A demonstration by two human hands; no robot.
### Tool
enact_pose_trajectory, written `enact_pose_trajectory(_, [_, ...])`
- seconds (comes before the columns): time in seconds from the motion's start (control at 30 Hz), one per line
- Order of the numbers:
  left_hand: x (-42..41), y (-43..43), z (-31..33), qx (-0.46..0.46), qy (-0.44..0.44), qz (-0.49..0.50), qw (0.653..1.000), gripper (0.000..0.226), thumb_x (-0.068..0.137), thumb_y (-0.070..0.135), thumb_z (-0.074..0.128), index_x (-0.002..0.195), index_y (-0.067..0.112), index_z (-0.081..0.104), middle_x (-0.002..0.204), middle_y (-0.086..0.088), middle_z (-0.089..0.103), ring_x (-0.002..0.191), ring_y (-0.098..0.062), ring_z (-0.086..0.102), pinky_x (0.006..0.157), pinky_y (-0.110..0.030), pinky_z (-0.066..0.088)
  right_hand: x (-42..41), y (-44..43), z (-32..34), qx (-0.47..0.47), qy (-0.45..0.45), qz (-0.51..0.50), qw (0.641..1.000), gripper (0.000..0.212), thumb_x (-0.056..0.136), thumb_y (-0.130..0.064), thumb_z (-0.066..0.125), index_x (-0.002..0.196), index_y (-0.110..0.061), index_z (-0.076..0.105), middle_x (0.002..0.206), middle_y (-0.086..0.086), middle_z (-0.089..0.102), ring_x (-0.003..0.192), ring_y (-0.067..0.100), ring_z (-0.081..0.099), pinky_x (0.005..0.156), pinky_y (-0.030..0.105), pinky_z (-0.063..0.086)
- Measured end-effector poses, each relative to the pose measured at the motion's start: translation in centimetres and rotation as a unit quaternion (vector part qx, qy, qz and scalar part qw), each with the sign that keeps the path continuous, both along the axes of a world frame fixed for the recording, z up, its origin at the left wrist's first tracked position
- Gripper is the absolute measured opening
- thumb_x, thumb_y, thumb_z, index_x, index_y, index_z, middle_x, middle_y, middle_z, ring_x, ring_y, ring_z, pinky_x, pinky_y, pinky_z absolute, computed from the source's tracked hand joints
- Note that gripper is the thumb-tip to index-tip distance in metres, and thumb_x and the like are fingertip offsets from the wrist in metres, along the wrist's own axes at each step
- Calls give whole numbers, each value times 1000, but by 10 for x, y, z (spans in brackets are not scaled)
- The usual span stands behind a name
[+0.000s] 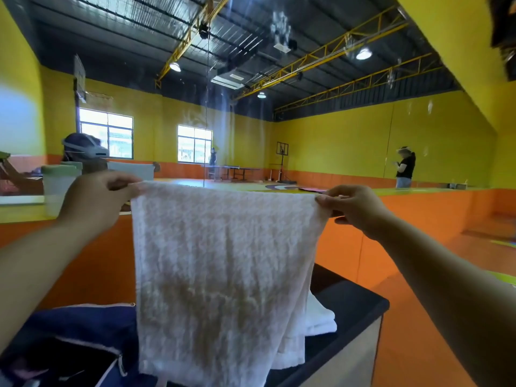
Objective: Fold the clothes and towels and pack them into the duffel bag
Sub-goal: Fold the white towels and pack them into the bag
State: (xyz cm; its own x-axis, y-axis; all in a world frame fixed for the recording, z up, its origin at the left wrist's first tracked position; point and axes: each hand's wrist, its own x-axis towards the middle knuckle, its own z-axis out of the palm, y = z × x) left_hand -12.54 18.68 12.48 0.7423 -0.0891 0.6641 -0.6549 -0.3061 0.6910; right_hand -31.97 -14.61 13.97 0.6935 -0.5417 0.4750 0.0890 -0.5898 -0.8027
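- Navy duffel bag lies at lower left, on the black tabletop.
- White towel hangs spread in the air above the tabletop. The left hand pinches one top corner and the right hand the other, each grip closed on cloth.
- Folded white towels rest just behind it.

Black tabletop under duffel bag, folded towel

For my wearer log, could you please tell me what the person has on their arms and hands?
Nothing worn shows. The left arm and right arm are bare to the picture's edges, no sleeve in view. The left hand and right hand have no gloves, rings, watch or bracelet that I can see.
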Motion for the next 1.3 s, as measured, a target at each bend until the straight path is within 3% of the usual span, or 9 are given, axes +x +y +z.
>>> enact_pose_trajectory(0.2, [3, 7, 1, -28, 3, -34, 999, 20, 86, 24, 66, 103, 16, 68, 95, -6, 67, 63, -15, 62, 59, -22, 53, 7, 14, -7, 34, 58, -1, 998, 17, 87, -25, 66, 75, -15, 59, 58, 4, 54, 34, 6, 51, 38, 20, 48])
enact_pose_trajectory(0.3, [16, 22, 0, -33, 11, -35, 999, 11, 79, 39, 70, 88, 32, 70, 98, -6, 69, 83, -24, 66, 78, -40, 56, -4, 22, -2, 63, 200, 132, 969, 16, 91, -26, 59, 81, -15, 57, 57, 2, 53, 41, 9, 49, 42, 20, 46])
enact_pose_trajectory(0.37, [32, 31, -7, -26, 15, -32, 999, 16, 71, 50, 71, 82, 40, 69, 99, -6, 70, 92, -30, 66, 88, -52, 52, -5, 25, -2, 31, 233, 120, 965, 14, 90, -26, 62, 80, -16, 58, 59, 2, 57, 45, 11, 53, 43, 21, 47])
enact_pose_trajectory(0.5, [16, 15, -5, -6, 9, -50, 999, 13, 81, 35, 69, 94, 35, 67, 99, -3, 67, 95, -30, 64, 90, -52, 51, 18, 23, -9, -91, 113, -79, 986, 17, 89, -19, 65, 77, -14, 55, 55, 7, 54, 39, 15, 55, 28, 16, 35])
enact_pose_trajectory(0.67, [20, 14, -10, -14, 12, -20, 1000, 20, 85, 31, 65, 103, 25, 66, 102, -6, 68, 95, -30, 64, 89, -54, 52, 18, 18, -7, 78, 97, 69, 990, 18, 86, -16, 67, 75, -7, 55, 46, 2, 47, 33, 9, 34, 30, 15, 27])
enact_pose_trajectory(0.8, [27, 15, -14, 3, 50, -34, 998, 23, 83, 35, 66, 105, 28, 66, 104, -3, 68, 94, -27, 65, 88, -52, 53, 19, 12, -10, -39, 74, -41, 996, 16, 83, -20, 72, 73, -14, 61, 57, 4, 57, 42, 14, 45, 33, 18, 40])
enact_pose_trajectory(0.93, [23, 7, -15, 16, 52, -31, 998, 27, 84, 28, 66, 110, 22, 66, 110, -7, 67, 100, -28, 63, 92, -51, 50, 19, 14, -14, -56, 95, 15, 994, 9, 86, -9, 68, 94, -10, 65, 81, 12, 66, 64, 18, 64, 50, 30, 59])
enact_pose_trajectory(1.17, [27, 6, -24, 16, 105, -53, 993, 41, 78, 14, 73, 117, 7, 63, 115, -14, 65, 93, -30, 64, 86, -46, 54, 18, 6, -21, -38, 87, -29, 995, 8, 83, -9, 71, 88, -10, 65, 78, 11, 67, 68, 17, 66, 54, 30, 58])
enact_pose_trajectory(1.3, [27, 5, -31, 58, 66, -12, 996, 35, 80, 20, 72, 113, 10, 65, 101, -5, 61, 74, -15, 60, 76, -36, 52, 18, 2, -24, -36, 51, -39, 997, 16, 77, -10, 77, 73, -18, 63, 72, 8, 65, 63, 20, 60, 59, 30, 50])
